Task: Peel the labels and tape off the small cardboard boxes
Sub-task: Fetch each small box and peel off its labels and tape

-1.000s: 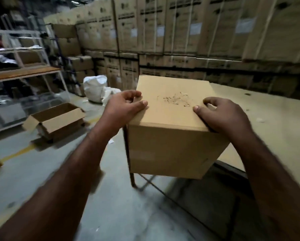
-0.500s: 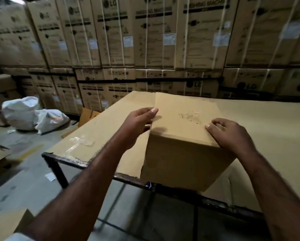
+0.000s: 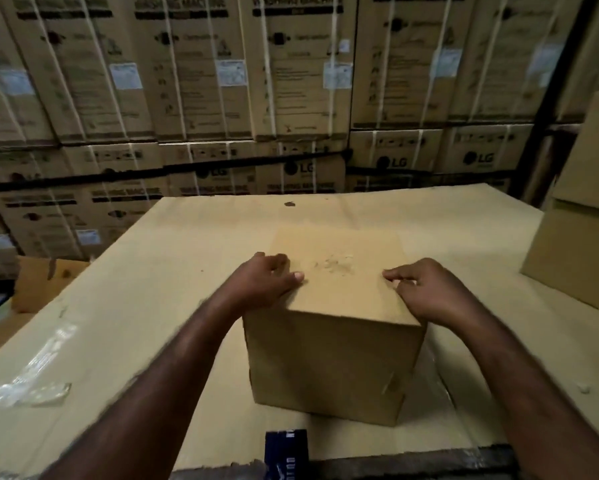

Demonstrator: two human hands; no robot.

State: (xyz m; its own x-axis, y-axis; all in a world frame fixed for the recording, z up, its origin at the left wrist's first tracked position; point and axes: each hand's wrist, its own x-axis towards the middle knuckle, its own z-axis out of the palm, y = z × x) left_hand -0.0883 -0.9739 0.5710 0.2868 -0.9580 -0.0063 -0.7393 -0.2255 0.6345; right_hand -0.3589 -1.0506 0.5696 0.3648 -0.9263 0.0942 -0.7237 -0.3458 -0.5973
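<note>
Here we are at the cardboard-covered worktop [image 3: 145, 306], and the small plain brown cardboard box [image 3: 332, 358] sits upright close to the near edge, a touch right of the middle. Both hands are on it. The left hand [image 3: 267, 282] is clamped on the top-left edge, thumb flat on the top face and fingers curled over the far side. The right hand [image 3: 426, 289] is draped over the top-right edge, its fingers bent and their tips set down on the top face. It's a two-handed hold with nothing else in either hand.

Now the key spot: a pale scuffed patch of residue [image 3: 332, 265] lies on the top face right between the two hands, toward the far side. The left thumb looks slightly nearer to it than the right fingertips. No label shows on the top or on the near face. There is a pale fleck [image 3: 391, 384] low on the near face by the right corner, too blurred to call.

My read is that the box needs turning to show its hidden sides. Over by the worktop's left edge lies a crumpled strip of clear tape [image 3: 31, 389], well apart from the box.
</note>
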